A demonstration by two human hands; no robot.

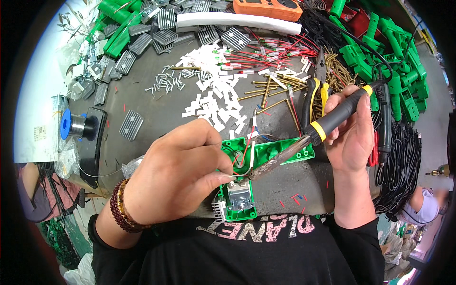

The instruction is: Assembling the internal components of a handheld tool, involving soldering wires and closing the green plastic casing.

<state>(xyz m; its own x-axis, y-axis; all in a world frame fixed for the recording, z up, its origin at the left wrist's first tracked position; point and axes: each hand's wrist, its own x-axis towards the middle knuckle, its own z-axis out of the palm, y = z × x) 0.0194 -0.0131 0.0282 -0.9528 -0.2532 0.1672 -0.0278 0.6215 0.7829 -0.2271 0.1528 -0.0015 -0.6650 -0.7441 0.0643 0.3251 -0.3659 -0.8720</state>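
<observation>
My right hand (pixel 352 135) grips the black handle of a soldering iron (pixel 339 115) with yellow bands. Its dark, worn shaft slants down left, and the tip reaches into an L-shaped green plastic housing (pixel 285 148). My left hand (pixel 183 166) is over the housing's left side, thumb and forefinger pinched on a thin wire beside the tip; whether it is solder or a lead is unclear. Red, black and white wires (pixel 251 154) loop inside the housing. A metal part (pixel 240 197) sits in its near end, with a finned piece (pixel 219 211) at its left edge.
A solder spool (pixel 72 125) on a black stand is at left. White sleeves (pixel 223 102), screws (pixel 168 81), brass-coloured bolts (pixel 266 90), red-wired lamps (pixel 266 52) and pliers (pixel 317 90) lie beyond. Finned heat sinks (pixel 131 125), green housings (pixel 403 66) and black cables (pixel 399 166) surround them.
</observation>
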